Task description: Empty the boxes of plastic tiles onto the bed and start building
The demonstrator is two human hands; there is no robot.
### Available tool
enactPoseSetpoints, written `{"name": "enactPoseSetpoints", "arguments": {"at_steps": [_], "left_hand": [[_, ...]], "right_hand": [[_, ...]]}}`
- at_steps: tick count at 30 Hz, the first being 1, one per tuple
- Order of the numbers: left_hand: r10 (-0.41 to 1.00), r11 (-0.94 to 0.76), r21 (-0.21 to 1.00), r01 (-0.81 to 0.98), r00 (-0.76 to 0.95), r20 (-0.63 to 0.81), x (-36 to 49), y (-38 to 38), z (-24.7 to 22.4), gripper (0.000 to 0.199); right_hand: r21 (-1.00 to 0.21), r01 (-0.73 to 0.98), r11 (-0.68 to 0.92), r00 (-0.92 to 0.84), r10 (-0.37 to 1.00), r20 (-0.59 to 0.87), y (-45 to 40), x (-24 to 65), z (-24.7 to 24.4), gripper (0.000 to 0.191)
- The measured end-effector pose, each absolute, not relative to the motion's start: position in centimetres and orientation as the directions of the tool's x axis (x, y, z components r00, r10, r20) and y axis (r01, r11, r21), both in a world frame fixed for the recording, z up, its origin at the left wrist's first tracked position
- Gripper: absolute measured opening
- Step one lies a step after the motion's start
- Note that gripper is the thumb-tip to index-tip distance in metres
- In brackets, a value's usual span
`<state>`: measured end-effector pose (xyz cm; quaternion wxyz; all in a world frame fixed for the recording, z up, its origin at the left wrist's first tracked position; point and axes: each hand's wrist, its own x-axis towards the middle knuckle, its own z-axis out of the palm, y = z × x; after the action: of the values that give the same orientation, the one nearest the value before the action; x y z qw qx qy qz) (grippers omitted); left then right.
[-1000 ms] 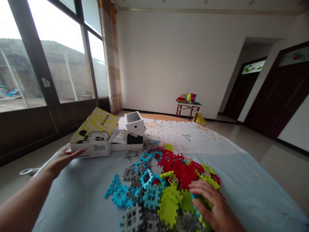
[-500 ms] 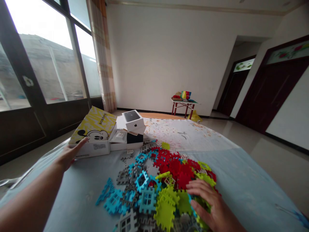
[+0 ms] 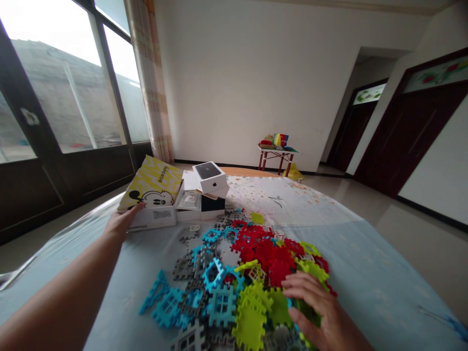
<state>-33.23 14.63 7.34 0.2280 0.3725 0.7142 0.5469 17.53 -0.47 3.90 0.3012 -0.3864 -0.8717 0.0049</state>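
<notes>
My left hand (image 3: 122,220) grips the near left corner of a yellow and white BOBDOG cardboard box (image 3: 155,214); the thumb lies on top and the other fingers are mostly hidden. The box's lid slants upward at the back, with a cartoon dog on it. My right hand (image 3: 310,302) is over the right side of a pile of plastic building pieces, its fingers apart and no piece seen gripped. Under and beside it are green pieces (image 3: 250,321); red pieces (image 3: 263,248), blue pieces (image 3: 221,304) and grey pieces (image 3: 190,336) make up the rest.
Touching the yellow box is a stack of white boxes, with a phone box (image 3: 210,176) on top. A blue cloth (image 3: 365,273) and a flowered cloth (image 3: 252,192) cover the table. A small table (image 3: 280,148) with colourful packages stands by the wall.
My left hand has pushed the yellow box to the right, and the white boxes beside it have shifted right too. My right hand stays nearly in place over the pieces.
</notes>
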Motion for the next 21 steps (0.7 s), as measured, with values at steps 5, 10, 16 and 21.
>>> {"name": "enactPoseSetpoints", "arguments": {"at_steps": [5, 10, 16, 21], "left_hand": [[0.789, 0.141, 0.979, 0.146, -0.614, -0.022, -31.0, 15.4, 7.9, 0.034], [0.808, 0.126, 0.987, 0.099, -0.588, -0.045, -29.8, 16.0, 8.1, 0.032], [0.868, 0.081, 0.992, 0.098, -0.496, -0.022, -28.2, 16.9, 7.7, 0.034], [0.860, 0.097, 0.985, 0.144, -0.510, -0.010, -26.8, 18.6, 7.1, 0.031]], "right_hand": [[-0.242, 0.681, 0.691, -0.521, 0.689, 0.504, -0.6, 17.5, 4.0, 0.019], [-0.247, 0.680, 0.691, -0.528, 0.694, 0.490, -0.6, 17.5, 4.1, 0.019], [-0.271, 0.671, 0.690, -0.521, 0.698, 0.491, -0.7, 17.5, 4.4, 0.020], [-0.259, 0.672, 0.694, -0.527, 0.693, 0.492, -0.8, 17.5, 4.6, 0.019]]}}
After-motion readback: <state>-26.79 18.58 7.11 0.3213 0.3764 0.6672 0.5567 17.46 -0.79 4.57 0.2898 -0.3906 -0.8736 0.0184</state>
